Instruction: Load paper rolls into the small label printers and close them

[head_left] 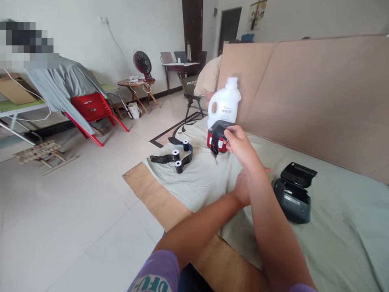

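My right hand [237, 141] is closed on a black roll [219, 132], and a dark, shiny strip hangs down from it. Close behind the roll is a red box [225, 147] with a dark top and white labels, partly covered by hand and roll. Lower down, my left hand [243, 187] rests by the cloth, mostly hidden behind my right forearm. One stretched-out fingertip shows past the forearm, and no held thing is visible there. Several black rolls with white cores, among them a front roll [179, 166], stand to the left with loose black strips around them.
A black device [293, 198] with its lid raised sits at right on the pale cloth [340, 243]. A white jug [226, 101] stands behind the red box, before a tall cardboard sheet [313, 97]. Two other people sit farther off, one on a red chair [91, 111].
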Motion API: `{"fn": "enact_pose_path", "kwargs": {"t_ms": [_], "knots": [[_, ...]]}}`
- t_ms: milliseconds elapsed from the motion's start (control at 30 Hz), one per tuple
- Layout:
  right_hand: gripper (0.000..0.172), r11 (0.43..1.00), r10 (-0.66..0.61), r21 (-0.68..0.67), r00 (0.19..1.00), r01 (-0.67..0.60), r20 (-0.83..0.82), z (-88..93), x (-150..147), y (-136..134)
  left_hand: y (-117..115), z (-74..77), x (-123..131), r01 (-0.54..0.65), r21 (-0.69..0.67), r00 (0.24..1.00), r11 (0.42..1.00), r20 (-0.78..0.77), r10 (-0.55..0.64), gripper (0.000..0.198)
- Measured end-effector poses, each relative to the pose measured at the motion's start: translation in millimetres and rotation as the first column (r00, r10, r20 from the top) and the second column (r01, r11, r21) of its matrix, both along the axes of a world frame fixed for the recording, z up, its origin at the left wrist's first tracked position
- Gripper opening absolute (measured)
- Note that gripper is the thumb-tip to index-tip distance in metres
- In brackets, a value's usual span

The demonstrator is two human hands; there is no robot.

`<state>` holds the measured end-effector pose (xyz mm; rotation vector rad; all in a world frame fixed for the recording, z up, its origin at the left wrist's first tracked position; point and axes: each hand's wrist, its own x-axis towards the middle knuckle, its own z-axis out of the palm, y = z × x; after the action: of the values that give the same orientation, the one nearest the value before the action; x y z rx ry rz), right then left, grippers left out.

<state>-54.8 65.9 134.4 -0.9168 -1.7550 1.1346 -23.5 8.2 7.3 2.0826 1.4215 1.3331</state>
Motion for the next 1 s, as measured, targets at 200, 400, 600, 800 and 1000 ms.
{"fn": "enact_pose_path", "kwargs": {"t_ms": [200, 400, 600, 800, 1000], "knots": [[0.025, 0.995, 0.006, -0.1, 0.997, -0.014, -0.075, 28.9, 33, -13, -25, 69.0, -24, 0.015, -0.207, 0.931, 0.978, -0.354, -0.089, 0.018], [0.026, 1.0, 0.013, -0.004, 1.0, -0.013, -0.009, 33.0, 62, -4, -79, 181.6, -65, 0.336, -0.347, 0.855, 0.876, -0.277, -0.438, 0.019], [0.027, 1.0, -0.013, -0.026, 1.0, 0.013, 0.01, 33.2, 63, -1, -18, 184.3, -117, -0.146, 0.231, 0.951, 0.962, 0.301, 0.072, 0.023], [0.027, 0.997, -0.049, -0.063, 0.998, 0.052, 0.045, 37.3, 64, -5, 23, 146.9, -137, -0.043, 0.104, 0.97, 0.994, 0.241, 0.017, 0.027], [0.031, 0.992, -0.116, -0.052, 0.993, 0.118, 0.036, 31.5, 61, 1, 13, 151.8, -139, 0.068, 0.056, 0.994, 0.996, 0.082, -0.073, 0.031]]}}
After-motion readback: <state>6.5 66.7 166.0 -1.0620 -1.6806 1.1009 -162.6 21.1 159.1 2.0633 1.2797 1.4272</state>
